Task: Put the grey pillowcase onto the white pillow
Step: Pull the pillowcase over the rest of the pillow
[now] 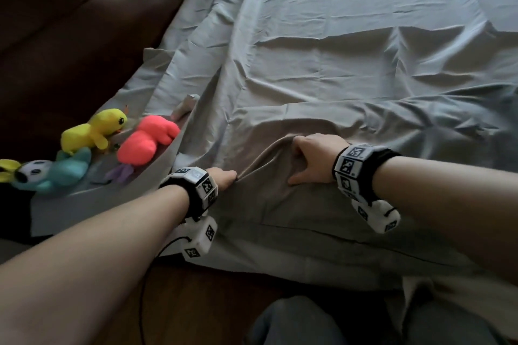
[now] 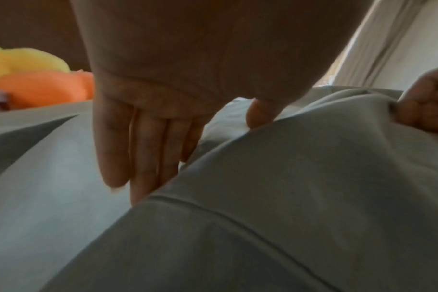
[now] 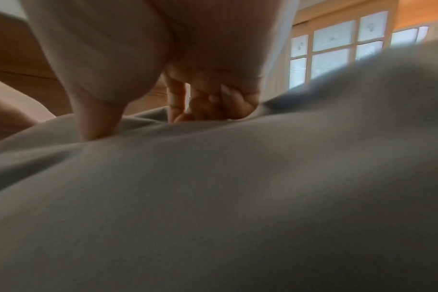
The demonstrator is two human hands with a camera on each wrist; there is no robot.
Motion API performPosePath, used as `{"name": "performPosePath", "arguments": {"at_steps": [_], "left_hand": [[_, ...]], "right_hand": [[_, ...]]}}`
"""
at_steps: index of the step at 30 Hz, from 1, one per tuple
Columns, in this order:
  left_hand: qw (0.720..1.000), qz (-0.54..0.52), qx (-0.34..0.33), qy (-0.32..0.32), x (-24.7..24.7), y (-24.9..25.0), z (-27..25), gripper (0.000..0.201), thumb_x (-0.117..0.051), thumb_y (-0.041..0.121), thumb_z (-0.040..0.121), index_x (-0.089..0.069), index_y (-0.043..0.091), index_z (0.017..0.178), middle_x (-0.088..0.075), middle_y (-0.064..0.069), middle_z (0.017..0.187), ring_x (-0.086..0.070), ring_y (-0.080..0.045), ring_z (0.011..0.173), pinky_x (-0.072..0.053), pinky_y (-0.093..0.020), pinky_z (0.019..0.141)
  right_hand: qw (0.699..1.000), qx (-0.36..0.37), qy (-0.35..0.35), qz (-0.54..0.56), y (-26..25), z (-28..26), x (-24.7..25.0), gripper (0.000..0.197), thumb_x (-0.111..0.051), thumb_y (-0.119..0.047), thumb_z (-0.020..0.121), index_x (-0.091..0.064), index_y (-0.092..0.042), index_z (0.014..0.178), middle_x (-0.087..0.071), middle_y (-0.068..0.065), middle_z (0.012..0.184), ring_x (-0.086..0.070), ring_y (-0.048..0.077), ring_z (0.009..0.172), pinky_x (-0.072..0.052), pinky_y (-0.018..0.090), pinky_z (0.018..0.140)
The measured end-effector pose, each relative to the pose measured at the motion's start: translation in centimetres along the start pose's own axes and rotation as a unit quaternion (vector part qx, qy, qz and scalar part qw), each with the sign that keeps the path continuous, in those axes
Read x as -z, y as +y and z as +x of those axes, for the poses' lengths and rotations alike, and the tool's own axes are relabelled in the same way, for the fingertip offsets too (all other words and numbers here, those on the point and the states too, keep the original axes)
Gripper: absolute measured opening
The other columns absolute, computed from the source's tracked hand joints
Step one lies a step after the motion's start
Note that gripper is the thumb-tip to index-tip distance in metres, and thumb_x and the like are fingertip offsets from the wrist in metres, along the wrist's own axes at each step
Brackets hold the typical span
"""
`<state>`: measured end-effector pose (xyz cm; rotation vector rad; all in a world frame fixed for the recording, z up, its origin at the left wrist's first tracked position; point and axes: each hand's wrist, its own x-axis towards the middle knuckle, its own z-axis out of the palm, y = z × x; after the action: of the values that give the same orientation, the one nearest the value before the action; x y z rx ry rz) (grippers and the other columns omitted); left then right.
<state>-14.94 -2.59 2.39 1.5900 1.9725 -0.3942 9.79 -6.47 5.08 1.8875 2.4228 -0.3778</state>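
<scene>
The grey pillowcase (image 1: 280,210) lies flat on the near edge of the bed, its hem facing left. My right hand (image 1: 311,157) grips a fold of its top layer, fingers curled, and lifts the hem into a small arch. In the right wrist view the curled fingers (image 3: 213,106) dig into the pillowcase (image 3: 213,197). My left hand (image 1: 224,176) is at the hem's left end. Its straight fingers (image 2: 143,148) slide behind the raised hem of the pillowcase (image 2: 288,197), with the thumb resting on the edge. I see no white pillow plainly in any view.
A creased grey sheet (image 1: 336,50) covers the bed. Yellow (image 1: 95,131), pink (image 1: 145,143) and teal (image 1: 53,171) plush toys lie at the left edge, beside dark brown upholstery (image 1: 70,36). Wooden floor (image 1: 196,302) and my knees (image 1: 294,322) are below. Pale cloth (image 1: 414,294) hangs at the lower right.
</scene>
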Motion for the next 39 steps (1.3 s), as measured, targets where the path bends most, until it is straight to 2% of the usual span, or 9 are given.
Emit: {"name": "performPosePath", "arguments": {"at_steps": [3,7,13,17,19,22,27,33,39], "left_hand": [[0.998,-0.037,-0.021,-0.037,-1.0,-2.6,-0.1,0.033,-0.06,0.029,0.081,-0.068,-0.002,0.089,-0.064,-0.014,0.072,-0.065,-0.03,0.072,-0.049,-0.027,0.059],[0.997,-0.007,-0.045,-0.059,-2.5,-5.4,-1.4,0.016,-0.068,0.014,0.075,-0.065,0.008,0.06,-0.053,0.003,0.041,-0.052,-0.016,0.044,-0.037,-0.015,0.039],[0.99,-0.033,-0.029,-0.138,-3.1,-7.7,-1.8,0.029,-0.071,0.036,0.073,-0.067,0.007,0.076,-0.066,-0.006,0.067,-0.062,-0.019,0.05,-0.05,-0.022,0.051],[0.992,-0.072,-0.08,-0.072,-3.0,-7.4,-1.3,0.02,-0.07,0.029,0.075,-0.068,0.009,0.078,-0.071,-0.008,0.071,-0.063,-0.019,0.052,-0.046,-0.019,0.046],[0.992,-0.074,-0.1,-0.001,-2.9,-7.0,-0.5,0.019,-0.063,0.023,0.081,-0.064,0.012,0.066,-0.072,-0.011,0.072,-0.067,-0.027,0.059,-0.045,-0.019,0.048],[0.992,-0.058,-0.103,0.045,-2.6,-6.2,-0.1,0.012,-0.058,0.019,0.082,-0.065,0.012,0.075,-0.07,-0.012,0.078,-0.068,-0.029,0.075,-0.049,-0.025,0.063],[0.992,-0.109,-0.044,0.047,-2.0,-5.2,0.9,0.086,-0.05,0.083,0.061,-0.062,0.011,0.107,-0.068,-0.013,0.103,-0.066,-0.032,0.1,-0.054,-0.038,0.088],[0.982,-0.026,-0.157,0.098,-3.3,-3.6,0.8,0.015,-0.054,0.023,0.089,-0.059,0.014,0.078,-0.067,-0.014,0.094,-0.062,-0.033,0.093,-0.039,-0.025,0.069],[0.98,-0.03,-0.121,0.152,-2.6,-3.1,1.0,0.019,-0.055,0.033,0.082,-0.059,0.017,0.072,-0.069,-0.014,0.094,-0.063,-0.032,0.093,-0.046,-0.03,0.075]], "right_hand": [[0.998,0.056,-0.014,-0.009,-3.0,0.7,-1.5,0.073,-0.072,-0.067,0.06,-0.054,-0.028,0.119,-0.06,-0.003,0.112,-0.059,0.021,0.104,-0.049,0.033,0.083],[0.993,0.102,-0.022,-0.049,-5.4,1.5,-3.0,0.023,-0.065,-0.038,0.078,-0.066,-0.029,0.098,-0.062,-0.006,0.107,-0.061,0.021,0.102,-0.047,0.029,0.079],[0.99,0.116,0.003,-0.078,-6.9,1.2,-3.5,0.024,-0.052,-0.04,0.087,-0.062,-0.021,0.098,-0.059,-0.001,0.105,-0.062,0.025,0.099,-0.05,0.034,0.082],[0.989,0.096,-0.017,-0.113,-6.5,0.7,-3.4,0.06,-0.07,-0.062,0.063,-0.052,-0.022,0.104,-0.058,-0.001,0.106,-0.062,0.024,0.098,-0.047,0.035,0.08],[0.987,0.082,-0.013,-0.136,-6.4,0.4,-3.8,0.04,-0.068,-0.047,0.073,-0.058,-0.022,0.102,-0.062,0.0,0.107,-0.063,0.025,0.1,-0.048,0.035,0.081],[0.989,0.09,-0.006,-0.118,-6.2,0.1,-4.2,0.017,-0.053,-0.031,0.084,-0.066,-0.022,0.091,-0.067,-0.001,0.101,-0.063,0.025,0.097,-0.049,0.032,0.079],[0.992,0.122,0.012,-0.035,-5.4,-0.5,-2.5,0.015,-0.062,-0.034,0.079,-0.07,-0.024,0.087,-0.068,-0.003,0.093,-0.063,0.023,0.09,-0.048,0.029,0.078],[0.985,0.163,0.031,0.052,-4.0,-1.8,-1.4,0.005,-0.071,-0.026,0.071,-0.067,-0.024,0.069,-0.056,-0.012,0.069,-0.058,0.016,0.071,-0.047,0.027,0.068],[0.969,0.151,-0.194,-0.015,-4.0,-3.7,-0.5,0.01,-0.075,-0.032,0.066,-0.074,-0.024,0.073,-0.066,-0.01,0.064,-0.06,0.005,0.06,-0.051,0.02,0.061]]}}
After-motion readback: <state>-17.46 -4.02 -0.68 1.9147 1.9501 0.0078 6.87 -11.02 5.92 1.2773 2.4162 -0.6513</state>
